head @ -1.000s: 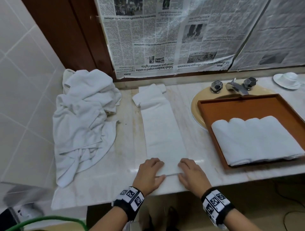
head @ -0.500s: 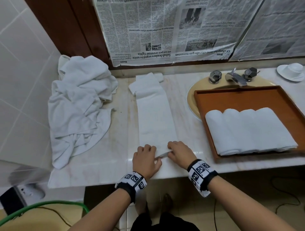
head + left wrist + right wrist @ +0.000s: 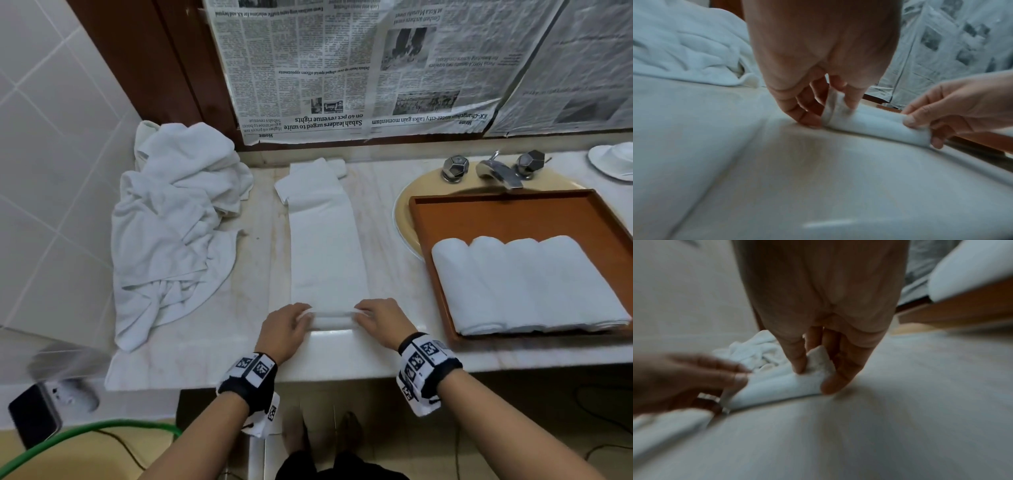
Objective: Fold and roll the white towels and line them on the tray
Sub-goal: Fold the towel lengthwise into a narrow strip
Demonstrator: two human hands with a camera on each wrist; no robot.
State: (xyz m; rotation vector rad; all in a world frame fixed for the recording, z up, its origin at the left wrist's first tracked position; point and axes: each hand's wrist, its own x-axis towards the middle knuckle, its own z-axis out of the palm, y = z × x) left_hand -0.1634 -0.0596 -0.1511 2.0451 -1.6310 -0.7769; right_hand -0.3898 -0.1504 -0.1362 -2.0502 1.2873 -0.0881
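Lying lengthwise down the middle of the pale marble table [image 3: 212,346], a long folded white towel [image 3: 325,246] runs from the far wall toward the near edge, its far end creased and doubled over. The near end is turned up into a small tight roll [image 3: 331,320] lying crosswise. The left hand [image 3: 286,330] grips the left end of this roll, its thumb on the near side and its curled fingers [image 3: 854,99] over the top, as the left wrist view confirms. The right hand [image 3: 382,320] grips the right end in the same manner, thumb and curled fingers [image 3: 797,360] pinching the cloth, though the right wrist view is blurred. Both wrists carry black-and-white patterned bands. To the right, a brown wooden tray [image 3: 507,216] sits partly over a yellowish sink basin [image 3: 407,202]; four rolled white towels [image 3: 527,281] lie side by side, touching, in the near half of the tray. Beyond the tray stand a chrome tap [image 3: 498,173] and two faceted knobs. At the far right edge a white cup and saucer [image 3: 615,161] is partly cut off. On the left of the table, against the tiled wall, rests a loose heap of white towels [image 3: 171,233]. Newspaper sheets [image 3: 359,65] are hung upside down on the far wall above the table. A green hose [image 3: 85,433] lies on the floor at lower left.
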